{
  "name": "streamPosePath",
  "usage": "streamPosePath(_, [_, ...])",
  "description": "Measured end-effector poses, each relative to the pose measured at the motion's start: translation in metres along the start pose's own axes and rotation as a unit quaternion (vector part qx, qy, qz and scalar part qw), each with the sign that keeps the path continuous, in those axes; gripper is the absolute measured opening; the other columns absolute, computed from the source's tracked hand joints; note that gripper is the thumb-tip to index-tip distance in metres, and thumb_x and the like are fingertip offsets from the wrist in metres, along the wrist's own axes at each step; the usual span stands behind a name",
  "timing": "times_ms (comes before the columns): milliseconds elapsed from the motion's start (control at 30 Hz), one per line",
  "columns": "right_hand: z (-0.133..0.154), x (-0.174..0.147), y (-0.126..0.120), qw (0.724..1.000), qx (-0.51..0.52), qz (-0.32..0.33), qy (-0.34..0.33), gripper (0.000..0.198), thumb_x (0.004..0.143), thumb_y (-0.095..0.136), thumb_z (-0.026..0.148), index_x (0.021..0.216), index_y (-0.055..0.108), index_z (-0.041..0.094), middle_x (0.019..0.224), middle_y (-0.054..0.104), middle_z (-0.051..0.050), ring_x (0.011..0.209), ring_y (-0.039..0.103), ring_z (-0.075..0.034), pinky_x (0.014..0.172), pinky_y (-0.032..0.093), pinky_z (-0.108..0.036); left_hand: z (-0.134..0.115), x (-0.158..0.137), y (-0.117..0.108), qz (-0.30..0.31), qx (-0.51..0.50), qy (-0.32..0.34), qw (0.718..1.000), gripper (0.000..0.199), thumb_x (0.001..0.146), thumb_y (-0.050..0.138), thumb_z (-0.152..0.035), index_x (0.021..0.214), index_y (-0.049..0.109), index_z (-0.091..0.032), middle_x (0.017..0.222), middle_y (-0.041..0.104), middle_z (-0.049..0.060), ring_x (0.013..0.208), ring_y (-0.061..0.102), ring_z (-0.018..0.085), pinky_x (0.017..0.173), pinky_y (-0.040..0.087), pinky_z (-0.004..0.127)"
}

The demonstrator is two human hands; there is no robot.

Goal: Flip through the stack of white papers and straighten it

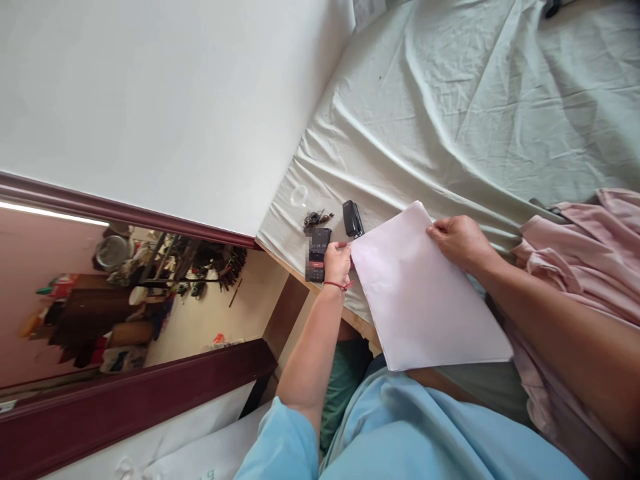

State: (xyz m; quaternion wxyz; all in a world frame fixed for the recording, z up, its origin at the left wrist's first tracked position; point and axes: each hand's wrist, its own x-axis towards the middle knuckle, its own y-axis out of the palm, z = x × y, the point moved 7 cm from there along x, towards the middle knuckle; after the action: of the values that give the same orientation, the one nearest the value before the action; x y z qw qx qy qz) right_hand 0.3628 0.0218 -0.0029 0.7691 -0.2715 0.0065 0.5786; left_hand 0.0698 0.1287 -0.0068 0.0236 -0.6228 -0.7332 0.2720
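Observation:
A white stack of paper sheets [430,293] is held up over the bed's front edge, tilted toward my body. My right hand [464,243] pinches its upper right edge between thumb and fingers. At the far left corner, my left hand [339,263] has its fingers closed on the paper, with a red string round the wrist. Just beyond that hand a black stapler [352,219] rests on the sheet. A dark phone [319,253] with a lit timer screen lies right beside the left hand. The undersides of the pages are hidden.
Keys [317,220] and a clear round piece of plastic [300,195] lie near the bed's left edge. Pink cloth [560,253] is bunched at the right on the pale green bedsheet [450,120]. A white wall [165,113] and a dark red frame [140,400] stand left.

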Motion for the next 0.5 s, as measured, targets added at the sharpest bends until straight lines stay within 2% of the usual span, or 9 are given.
streamPosePath(233, [-0.001,0.001,-0.002,1.000,-0.001,-0.006,0.005,0.025,0.086,0.056,0.029,0.074,0.074,0.018,0.057,0.061,-0.005,0.054,0.054,-0.017,0.049,0.036,-0.029,-0.009,-0.001,0.005,-0.017,0.032,0.004,0.999,0.020,0.084,0.070,-0.012,0.096,0.055,-0.018,0.067,0.059,-0.006,0.051,0.056,0.011,0.052,0.047,0.021])
streamPosePath(500, [-0.001,0.001,-0.007,0.999,0.039,-0.025,-0.027,0.024,0.083,0.058,0.031,0.069,0.073,0.019,0.060,0.065,-0.008,0.059,0.059,-0.021,0.051,0.039,-0.030,-0.012,0.007,0.008,-0.016,0.044,0.018,0.999,0.027,0.081,0.074,-0.011,0.099,0.055,-0.018,0.068,0.059,-0.006,0.052,0.056,0.010,0.056,0.049,0.022])
